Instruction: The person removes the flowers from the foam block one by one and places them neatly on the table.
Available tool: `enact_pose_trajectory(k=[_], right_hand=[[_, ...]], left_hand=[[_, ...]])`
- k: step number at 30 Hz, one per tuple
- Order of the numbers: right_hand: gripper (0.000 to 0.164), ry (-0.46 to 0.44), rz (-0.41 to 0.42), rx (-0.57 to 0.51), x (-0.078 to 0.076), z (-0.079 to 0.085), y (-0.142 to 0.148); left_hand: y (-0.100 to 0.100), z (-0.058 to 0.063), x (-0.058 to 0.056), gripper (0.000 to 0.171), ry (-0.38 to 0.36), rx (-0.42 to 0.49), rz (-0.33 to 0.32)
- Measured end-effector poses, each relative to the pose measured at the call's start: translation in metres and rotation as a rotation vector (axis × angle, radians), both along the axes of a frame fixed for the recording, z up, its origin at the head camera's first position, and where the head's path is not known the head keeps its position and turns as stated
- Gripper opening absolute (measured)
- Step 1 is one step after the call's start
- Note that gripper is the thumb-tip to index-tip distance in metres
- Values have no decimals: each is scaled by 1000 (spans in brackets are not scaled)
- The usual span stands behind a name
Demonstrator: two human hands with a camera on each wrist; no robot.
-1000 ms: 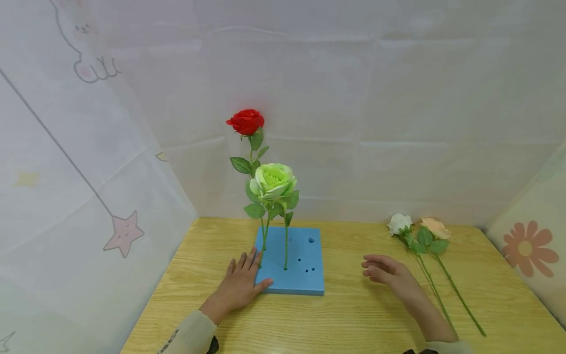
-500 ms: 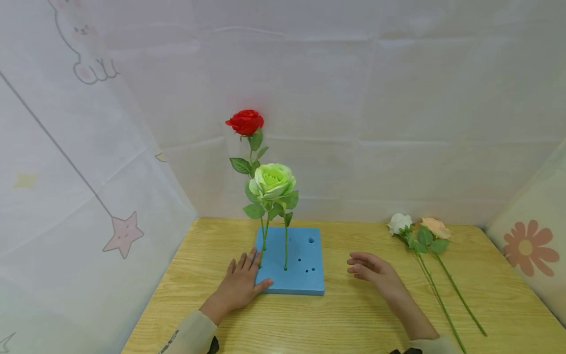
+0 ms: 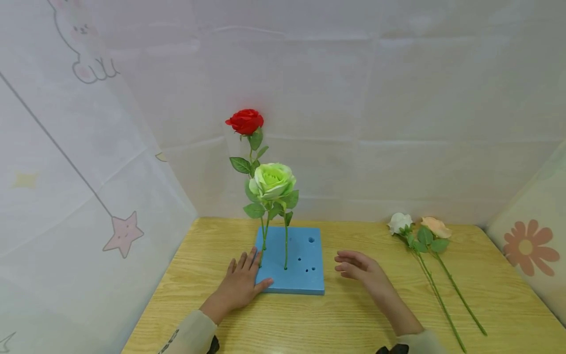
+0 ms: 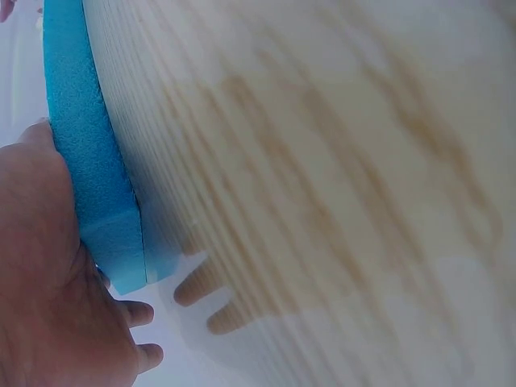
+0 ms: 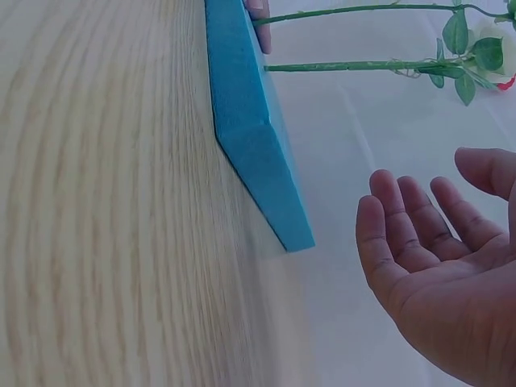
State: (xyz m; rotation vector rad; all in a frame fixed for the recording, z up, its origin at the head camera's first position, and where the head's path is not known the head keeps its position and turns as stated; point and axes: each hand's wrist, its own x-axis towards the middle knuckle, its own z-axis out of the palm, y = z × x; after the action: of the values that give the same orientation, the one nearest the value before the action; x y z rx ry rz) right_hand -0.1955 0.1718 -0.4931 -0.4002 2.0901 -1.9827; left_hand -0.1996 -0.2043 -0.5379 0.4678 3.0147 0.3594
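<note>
A flat blue foam block (image 3: 305, 282) with several holes lies on the wooden table. Upright in it stand a red rose (image 3: 245, 121) and a light green rose (image 3: 273, 181), their stems in holes along its left half and middle. My left hand (image 3: 239, 286) rests on the block's left edge, fingers spread, thumb over the front corner; the left wrist view shows the same hand (image 4: 48, 266) against the block's side. To the right of the block, my right hand (image 3: 360, 270) hovers with relaxed, slightly bent fingers. Nothing lies in its palm (image 5: 451, 282) in the right wrist view.
At the table's right side lie a white rose (image 3: 400, 223) and a peach rose (image 3: 435, 227), heads toward the back and stems pointing forward. A pale cloth backdrop (image 3: 398, 123) rises behind the wooden table (image 3: 287, 324) and along both sides.
My right hand has moved left toward the block, away from the two lying roses. The left hand, the block and the standing roses have stayed put.
</note>
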Motion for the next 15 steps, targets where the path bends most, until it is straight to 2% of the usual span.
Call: enact_pose_trajectory(k=[15], right_hand=[[53,-22,30,-65,-8,1,-24]], left_hand=[[0,1,0,93,-1,-7,-1]])
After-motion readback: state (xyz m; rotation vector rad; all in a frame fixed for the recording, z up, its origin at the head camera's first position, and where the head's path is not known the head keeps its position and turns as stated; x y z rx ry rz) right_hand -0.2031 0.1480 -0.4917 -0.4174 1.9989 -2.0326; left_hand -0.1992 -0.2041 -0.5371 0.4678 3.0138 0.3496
